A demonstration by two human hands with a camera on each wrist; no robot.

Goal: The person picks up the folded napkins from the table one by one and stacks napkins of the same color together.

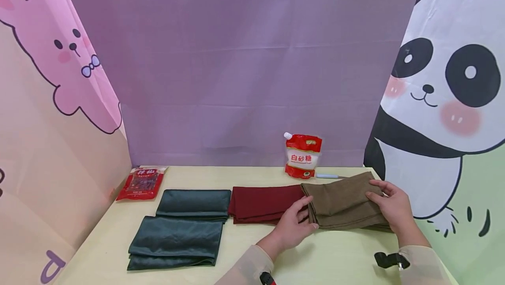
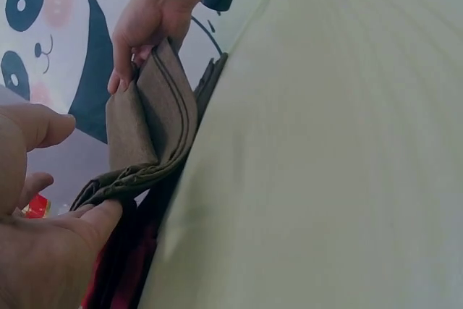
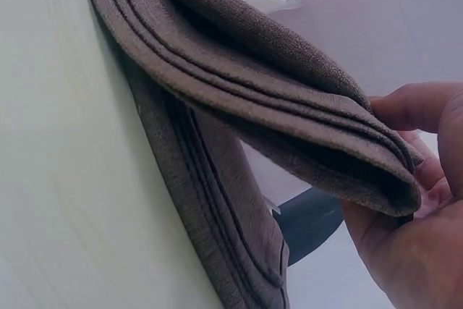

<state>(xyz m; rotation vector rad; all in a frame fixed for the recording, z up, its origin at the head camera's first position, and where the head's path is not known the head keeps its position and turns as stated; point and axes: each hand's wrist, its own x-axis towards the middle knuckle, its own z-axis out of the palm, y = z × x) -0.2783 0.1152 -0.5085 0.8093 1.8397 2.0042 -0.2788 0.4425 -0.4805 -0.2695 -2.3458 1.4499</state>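
Observation:
A folded brown cloth (image 1: 343, 201) is tilted at the right of the table, its right end raised. My right hand (image 1: 390, 201) pinches that end between thumb and fingers. Below the raised layers, another folded brown cloth (image 3: 217, 215) shows in the right wrist view. At the other end, my left hand (image 1: 289, 226) has its thumb (image 2: 101, 222) against the underside of the cloth's edge, with the other fingers spread apart from it. Left of the brown cloth lies a folded dark red cloth (image 1: 264, 204), its right end overlapped by the brown one.
Two folded dark green satiny cloths (image 1: 193, 204) lie left of the red one. A red chili packet (image 1: 142, 184) rests at the back left. Behind the cloths stands a red and white sugar pouch (image 1: 303, 155), beside a tool with a pale blue handle (image 1: 327, 176).

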